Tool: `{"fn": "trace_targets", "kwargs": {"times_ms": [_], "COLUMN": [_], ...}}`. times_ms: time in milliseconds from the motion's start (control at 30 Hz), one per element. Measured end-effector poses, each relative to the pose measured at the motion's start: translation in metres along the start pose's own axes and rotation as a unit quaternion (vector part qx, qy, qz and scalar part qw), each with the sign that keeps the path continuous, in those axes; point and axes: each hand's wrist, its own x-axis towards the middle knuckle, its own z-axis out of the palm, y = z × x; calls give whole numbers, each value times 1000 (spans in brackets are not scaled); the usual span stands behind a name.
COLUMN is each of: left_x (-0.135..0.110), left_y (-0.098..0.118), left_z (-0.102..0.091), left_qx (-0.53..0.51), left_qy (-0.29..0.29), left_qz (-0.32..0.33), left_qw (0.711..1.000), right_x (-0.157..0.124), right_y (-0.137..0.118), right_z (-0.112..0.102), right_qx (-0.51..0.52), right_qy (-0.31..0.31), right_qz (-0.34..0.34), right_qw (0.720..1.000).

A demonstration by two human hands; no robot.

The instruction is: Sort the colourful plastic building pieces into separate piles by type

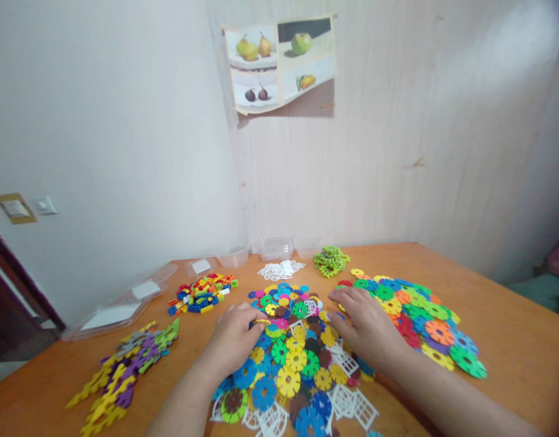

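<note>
A heap of small coloured snowflake discs (292, 352) mixed with white lattice pieces (352, 406) lies on the orange wooden table (511, 340) in front of me. My left hand (236, 337) rests on the heap's left side, fingers curled, pinching a small yellow piece (262, 321). My right hand (363, 321) lies palm down on the heap's right side, fingers spread flat toward the middle, holding nothing. To its right spreads a pile of larger coloured discs (420, 318).
A pile of small bricks (201, 292), flat yellow, purple and grey pieces (124, 370), white lattice pieces (281, 269) and green discs (330, 260) lie around. Clear plastic tubs (274, 247) and lids (115, 312) sit along the wall. A fruit poster (281, 60) hangs above.
</note>
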Motion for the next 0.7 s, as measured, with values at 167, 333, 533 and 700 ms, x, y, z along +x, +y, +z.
{"fn": "trace_targets", "kwargs": {"times_ms": [167, 333, 533, 700], "left_x": [-1, -3, -6, -9], "left_y": [2, 16, 35, 47], "left_z": [-2, -1, 12, 17], "left_qx": [-105, -204, -325, -406], "left_qy": [19, -7, -101, -143], "left_qz": [-68, -87, -47, -45], "left_qw": [992, 975, 939, 902], "right_x": [-1, -5, -11, -12], "right_y": [-7, -29, -58, -64], "right_z": [0, -4, -10, -10], "right_qx": [28, 73, 118, 115], "right_qy": [-10, -22, -78, -105], "right_qz": [-19, -42, -107, -118], "right_qw": [999, 996, 984, 981]}}
